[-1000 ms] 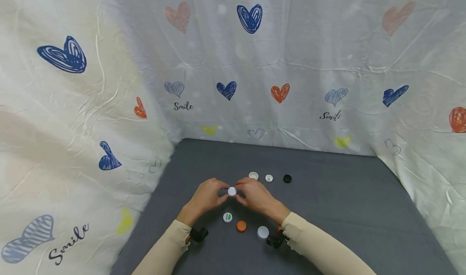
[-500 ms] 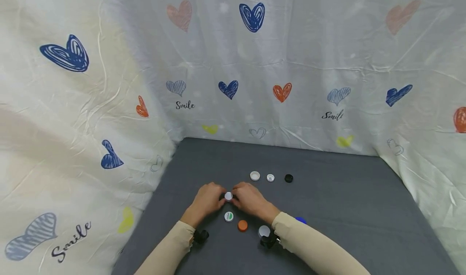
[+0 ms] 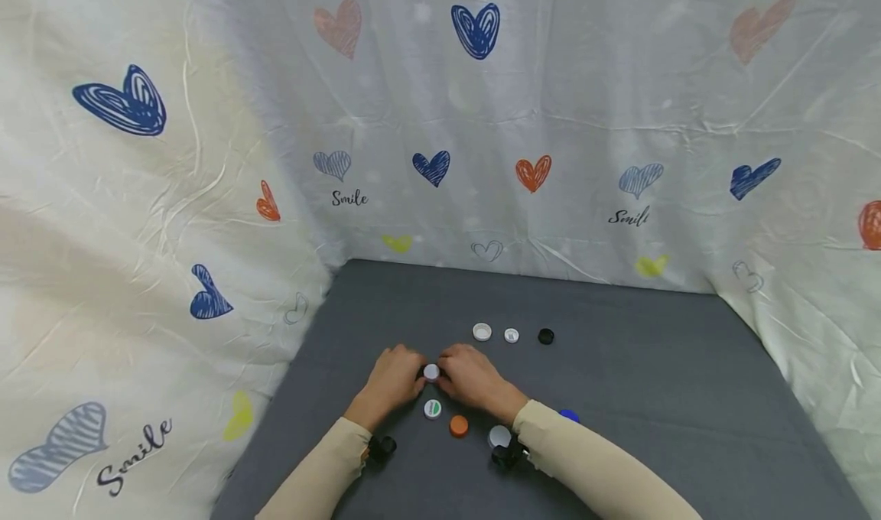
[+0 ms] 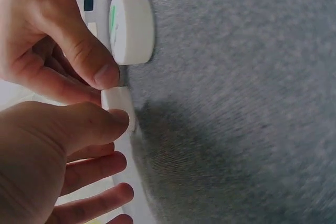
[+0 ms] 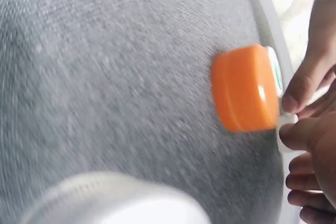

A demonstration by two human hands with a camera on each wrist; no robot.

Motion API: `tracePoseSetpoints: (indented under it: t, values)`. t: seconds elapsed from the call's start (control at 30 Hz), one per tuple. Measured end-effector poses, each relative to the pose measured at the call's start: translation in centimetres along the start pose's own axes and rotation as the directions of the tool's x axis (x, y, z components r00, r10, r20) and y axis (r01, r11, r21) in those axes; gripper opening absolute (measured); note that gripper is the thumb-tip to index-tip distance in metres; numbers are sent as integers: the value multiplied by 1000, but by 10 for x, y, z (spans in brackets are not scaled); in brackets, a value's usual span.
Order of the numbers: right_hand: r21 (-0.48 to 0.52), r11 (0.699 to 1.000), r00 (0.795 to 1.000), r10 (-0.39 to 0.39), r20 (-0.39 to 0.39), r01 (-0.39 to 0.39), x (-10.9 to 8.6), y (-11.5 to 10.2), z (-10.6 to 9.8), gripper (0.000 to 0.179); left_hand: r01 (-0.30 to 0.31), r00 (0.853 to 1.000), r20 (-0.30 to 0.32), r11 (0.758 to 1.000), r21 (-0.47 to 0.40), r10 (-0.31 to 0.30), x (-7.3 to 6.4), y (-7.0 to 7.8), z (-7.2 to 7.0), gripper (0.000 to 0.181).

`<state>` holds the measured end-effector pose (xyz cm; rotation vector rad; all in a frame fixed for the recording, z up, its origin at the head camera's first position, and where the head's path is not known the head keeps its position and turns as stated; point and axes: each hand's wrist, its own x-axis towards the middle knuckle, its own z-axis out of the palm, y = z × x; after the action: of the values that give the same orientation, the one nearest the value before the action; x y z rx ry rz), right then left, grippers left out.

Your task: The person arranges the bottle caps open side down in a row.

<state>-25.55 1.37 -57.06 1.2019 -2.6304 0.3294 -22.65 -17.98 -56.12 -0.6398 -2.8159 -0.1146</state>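
A small white bottle cap (image 3: 431, 372) is pinched between both hands. My left hand (image 3: 393, 379) holds it from the left, and my right hand (image 3: 479, 379) from the right. The left wrist view shows the white cap (image 4: 118, 106) low at the cloth, one thumb at either end. There the other fingers of the left hand (image 4: 58, 150) are spread apart. Close by, on the near side, lie a white cap with a green mark (image 3: 432, 409) and an orange cap (image 3: 459, 427).
Beyond the hands, two white caps (image 3: 482, 332) (image 3: 512, 336) and a black cap (image 3: 546, 336) lie in a row. A larger white cap (image 3: 499, 436) is by the right wrist; a blue cap (image 3: 569, 414) is partly behind the sleeve. A heart-printed curtain (image 3: 482, 122) borders the grey table (image 3: 640, 367).
Over the second, both hands have come slightly nearer and left with the white cap, down toward the cloth. The blue cap has come into sight. Little differs in the last half second.
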Motion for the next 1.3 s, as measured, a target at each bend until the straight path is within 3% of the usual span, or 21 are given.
tracePoseSetpoints:
  t: [0.13,0.33,0.5,0.73,1.0,1.3]
  values:
    - [36,999,1000,7,24,-8,-2,10,-11,17,0,1000,-5,1000,-20,0,7,-2,-6,17]
    - [26,1000,1000,7,-13,-7,-6,34,-27,25,-9,1000,-4,1000,-11,9,27,-2,-16,29]
    - [23,997,996,74,-42,-73,-9,57,-42,33,-11,999,41,999,-42,13,51,8,-26,43]
    - [29,989,988,149,-44,-148,-13,81,-58,36,-46,997,66,997,-64,50,85,27,-35,48]
    - [-7,979,979,203,-11,-204,-14,96,-62,43,-13,990,138,995,-102,27,113,36,-26,46]
    - [39,970,970,236,52,-238,-11,104,-54,42,30,973,229,994,-109,-5,131,40,-9,47]
